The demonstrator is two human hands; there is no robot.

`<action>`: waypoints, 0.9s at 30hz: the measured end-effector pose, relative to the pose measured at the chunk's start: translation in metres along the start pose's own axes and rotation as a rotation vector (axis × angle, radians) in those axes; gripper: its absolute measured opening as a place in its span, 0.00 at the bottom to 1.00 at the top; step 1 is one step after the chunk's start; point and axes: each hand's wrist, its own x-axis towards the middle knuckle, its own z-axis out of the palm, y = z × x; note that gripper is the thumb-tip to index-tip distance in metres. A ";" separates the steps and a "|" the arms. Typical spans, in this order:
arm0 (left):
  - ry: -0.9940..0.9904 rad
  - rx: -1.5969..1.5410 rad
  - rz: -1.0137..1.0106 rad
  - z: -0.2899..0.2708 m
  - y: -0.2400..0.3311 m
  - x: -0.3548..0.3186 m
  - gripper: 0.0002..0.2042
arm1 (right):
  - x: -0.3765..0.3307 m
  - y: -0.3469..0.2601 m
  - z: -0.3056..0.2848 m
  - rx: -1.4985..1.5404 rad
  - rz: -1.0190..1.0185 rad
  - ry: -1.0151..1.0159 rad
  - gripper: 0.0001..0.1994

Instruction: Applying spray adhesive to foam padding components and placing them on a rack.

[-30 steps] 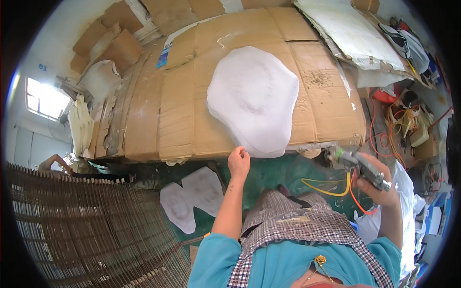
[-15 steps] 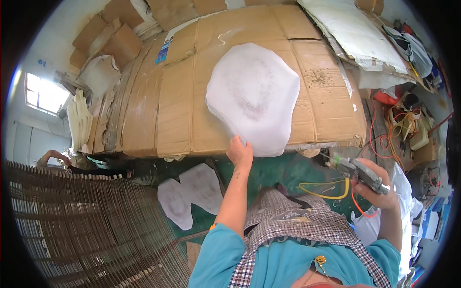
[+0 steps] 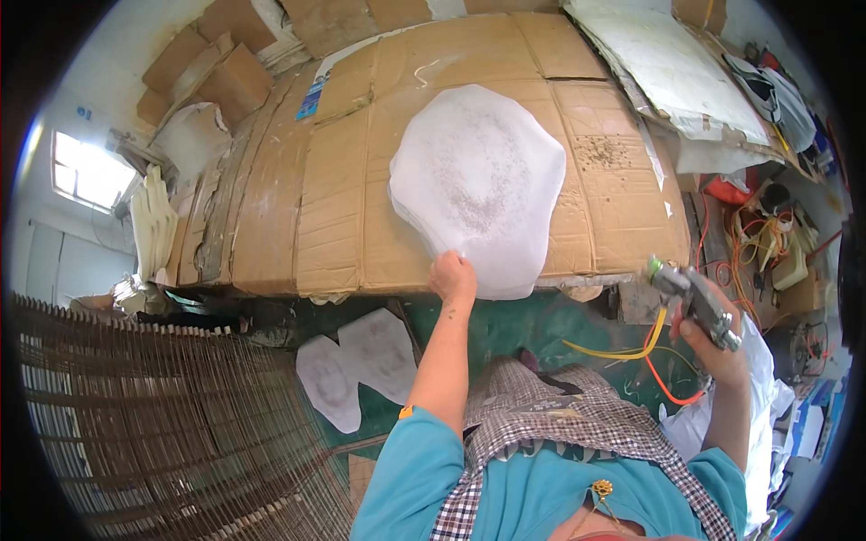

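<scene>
A stack of pale, rounded fabric-like sheets (image 3: 492,171) lies on the cardboard-covered table in front of me. A ring of dark speckles marks the top one. My left hand (image 3: 453,276) pinches the near left edge of the stack; how many sheets it grips cannot be told. Off to the right, apart from the table, my right hand (image 3: 717,338) is wrapped round a metal spray gun (image 3: 693,302) with a green part at its front end. A yellow hose (image 3: 645,348) and an orange hose (image 3: 666,386) hang below the gun.
Brown cardboard (image 3: 334,212) covers the table. Two similar speckled pieces (image 3: 379,353) lie low, left of my arm. A rack of thin rods (image 3: 171,406) fills the lower left. White sheets (image 3: 672,68) are piled at far right, above tangled hoses (image 3: 753,239).
The spray gun in my right hand has swung up and slightly right, its front end now pointing more upward. My left hand stays at the sheet edge. A co-worker's hand at far left has mostly dropped from sight.
</scene>
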 end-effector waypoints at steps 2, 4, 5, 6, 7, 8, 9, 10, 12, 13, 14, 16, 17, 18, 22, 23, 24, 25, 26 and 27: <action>-0.029 -0.088 -0.038 -0.001 0.006 0.001 0.05 | 0.010 0.001 0.002 -0.011 -0.045 0.057 0.26; -0.049 -0.170 -0.087 -0.003 0.006 0.003 0.05 | 0.016 -0.002 0.005 -0.019 -0.116 0.093 0.26; -0.045 -0.286 -0.146 0.000 0.005 0.003 0.05 | 0.014 -0.003 0.003 -0.020 -0.117 0.095 0.26; -0.035 -0.398 -0.213 0.002 -0.001 0.004 0.05 | 0.013 -0.004 0.004 -0.032 -0.112 0.064 0.26; -0.032 -0.395 -0.216 0.010 -0.008 0.005 0.05 | 0.011 -0.005 0.005 -0.045 -0.106 0.035 0.27; -0.074 -0.853 -0.439 0.020 -0.015 0.005 0.06 | 0.010 -0.004 0.004 -0.043 -0.106 0.030 0.27; -0.125 -1.316 -0.657 0.020 -0.009 0.005 0.08 | 0.009 -0.001 0.000 -0.055 -0.083 0.076 0.27; -0.130 -1.317 -0.659 0.020 -0.004 0.000 0.08 | 0.008 0.001 -0.003 -0.066 -0.060 0.120 0.26; -0.328 -1.355 -0.828 0.015 0.014 -0.016 0.13 | -0.001 0.005 -0.005 -0.043 -0.048 0.076 0.26; -0.330 -1.353 -0.830 0.012 0.022 -0.020 0.13 | -0.006 0.006 -0.003 -0.015 -0.039 0.023 0.26; -0.431 -1.289 -0.819 0.008 0.030 -0.023 0.15 | -0.007 0.006 0.001 -0.030 -0.028 0.022 0.27; -0.389 -1.331 -0.719 0.013 0.035 -0.029 0.16 | -0.003 0.000 0.011 0.031 -0.014 0.028 0.28; -0.385 -1.328 -0.719 0.011 0.030 -0.027 0.16 | -0.001 -0.002 0.015 0.091 -0.001 0.034 0.29; -0.348 -1.592 -0.631 -0.002 0.039 -0.022 0.17 | 0.001 0.005 0.006 0.059 -0.052 0.004 0.30; -0.224 -2.053 -0.501 -0.099 0.023 -0.004 0.19 | -0.009 -0.003 0.004 0.090 -0.065 0.021 0.30; -0.221 -2.123 -0.274 -0.132 0.018 -0.003 0.20 | -0.013 -0.006 0.003 0.092 -0.061 0.035 0.30; -0.201 -2.128 -0.207 -0.167 0.014 -0.007 0.21 | -0.018 -0.006 0.002 0.084 -0.028 0.043 0.30; 0.079 -1.704 -0.140 -0.195 0.006 -0.016 0.20 | -0.022 -0.007 0.001 0.077 0.002 0.043 0.30; 0.221 -1.558 -0.054 -0.215 -0.014 -0.022 0.19 | -0.024 -0.010 0.002 0.081 0.003 0.044 0.30; 0.368 -1.399 0.030 -0.233 -0.031 -0.028 0.18 | -0.025 -0.013 0.004 0.051 0.037 -0.008 0.29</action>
